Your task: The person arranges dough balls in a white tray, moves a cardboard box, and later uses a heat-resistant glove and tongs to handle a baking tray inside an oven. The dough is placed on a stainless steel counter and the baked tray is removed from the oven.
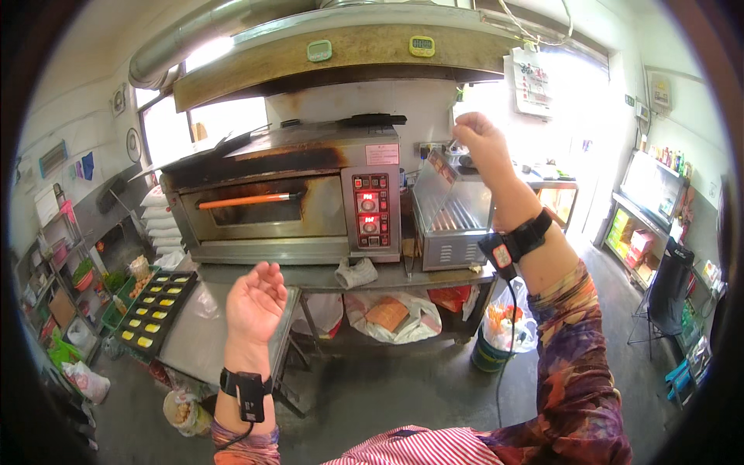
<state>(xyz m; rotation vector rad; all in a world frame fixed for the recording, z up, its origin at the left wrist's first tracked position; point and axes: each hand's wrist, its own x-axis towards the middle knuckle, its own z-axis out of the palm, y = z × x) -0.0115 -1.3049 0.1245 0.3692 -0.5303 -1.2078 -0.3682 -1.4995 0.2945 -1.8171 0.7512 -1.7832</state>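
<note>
My left hand (258, 304) is raised over the steel table (204, 324), palm up. Its fingers are loosely bent and hold nothing. My right hand (482, 141) is lifted high above the steel and glass warmer (452, 208), with thumb and fingers pinched together. What the pinch holds, if anything, is too small to name. Between the hands stands a deck oven (267, 167), its door closed under an orange handle (248, 201) and its control panel (370, 209) lit red. A pale crumpled glove (356, 273) lies at the counter's front edge.
A black mould tray (175, 280) with yellow-filled cups is on the left. Two timers, one pale green (319, 50) and one yellow-green (421, 46), sit on the hood. Bags (399, 329) fill the lower shelf. Right of it stands a lined bin (488, 353). A black chair (669, 294) stands further right.
</note>
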